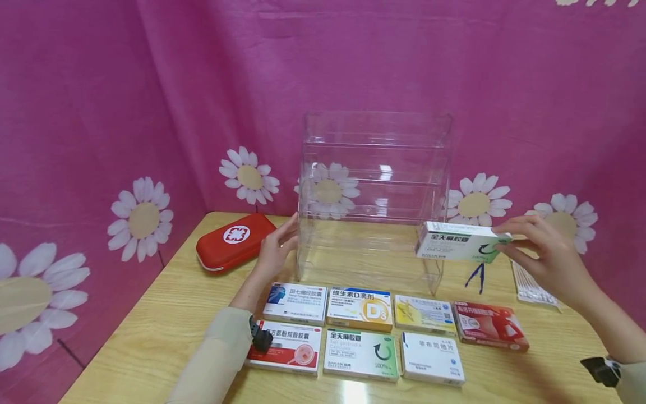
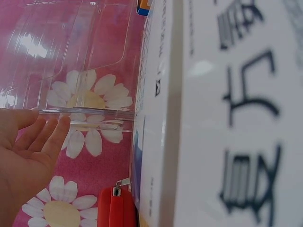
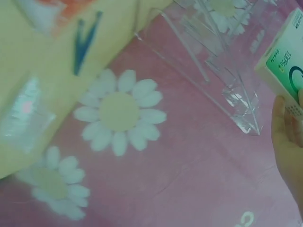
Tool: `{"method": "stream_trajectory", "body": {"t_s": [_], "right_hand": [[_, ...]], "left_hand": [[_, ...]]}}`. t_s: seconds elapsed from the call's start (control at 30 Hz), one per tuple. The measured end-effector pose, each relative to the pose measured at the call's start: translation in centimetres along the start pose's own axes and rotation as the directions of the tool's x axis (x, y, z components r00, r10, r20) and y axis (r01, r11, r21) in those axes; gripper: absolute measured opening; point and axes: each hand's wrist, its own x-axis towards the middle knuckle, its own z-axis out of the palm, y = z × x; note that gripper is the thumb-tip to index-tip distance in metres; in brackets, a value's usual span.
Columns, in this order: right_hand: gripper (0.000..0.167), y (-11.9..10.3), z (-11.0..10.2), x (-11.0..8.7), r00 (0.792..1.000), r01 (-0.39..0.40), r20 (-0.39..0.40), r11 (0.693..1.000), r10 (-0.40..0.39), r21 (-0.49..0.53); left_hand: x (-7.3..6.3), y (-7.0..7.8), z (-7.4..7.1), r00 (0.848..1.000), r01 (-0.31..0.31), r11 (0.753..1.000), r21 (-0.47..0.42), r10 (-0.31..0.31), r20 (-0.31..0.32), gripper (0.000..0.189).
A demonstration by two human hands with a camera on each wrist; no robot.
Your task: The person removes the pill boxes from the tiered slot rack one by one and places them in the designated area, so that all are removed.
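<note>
My right hand pinches the right end of a white and green medicine box, held above the table at the right front of a clear tiered display rack. In the right wrist view the same medicine box shows its green end by the fingers. At the rack's left side is my left hand, its fingers fairly straight and touching the side edge. The left wrist view shows the left hand with thumb and fingertips at the clear rack edge.
Several medicine boxes lie in two rows before the rack, among them a vitamin D box, a red box and another green one. A red zip case lies left, blue tweezers and a cotton swab pack right.
</note>
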Motion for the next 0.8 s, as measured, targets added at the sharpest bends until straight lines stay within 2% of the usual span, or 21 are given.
{"method": "stream_trajectory", "body": {"t_s": [0.03,0.27,0.3,0.4,0.43,0.57,0.8], "right_hand": [[0.041,-0.2,-0.2,-0.8,1.000,-0.006,0.007,1.000,0.006,-0.002],[0.048,-0.8,-0.9,-5.7,0.999,-0.044,0.010,0.999,0.044,-0.009],[0.046,-1.0,-1.0,-6.3,0.998,-0.062,0.021,0.998,0.062,-0.007],[0.025,-1.3,-1.2,-7.9,0.994,-0.102,0.047,0.995,0.102,-0.017],[0.025,-1.4,-1.3,-8.4,0.992,-0.113,0.058,0.993,0.114,-0.028],[0.057,-1.8,-1.5,-10.3,0.983,-0.158,0.083,0.985,0.164,-0.075],[0.056,-1.4,-2.0,-13.5,0.973,-0.196,0.119,0.980,0.200,-0.044]], "left_hand": [[0.0,0.0,0.0,1.000,0.000,1.000,0.000,0.000,0.000,0.059],[-0.2,0.4,0.1,1.000,0.014,1.000,0.008,-0.015,0.004,0.060],[-0.2,0.5,0.1,1.000,0.020,1.000,0.006,-0.020,0.005,0.060],[-0.2,0.5,0.1,1.000,0.016,1.000,0.013,-0.016,0.006,0.060],[-0.2,0.4,0.1,1.000,0.013,1.000,0.012,-0.013,0.006,0.060],[-0.2,0.2,0.2,1.000,-0.015,1.000,-0.014,0.015,-0.003,0.059],[-0.3,0.3,0.3,0.999,-0.046,0.999,-0.028,0.046,-0.011,0.059]]}}
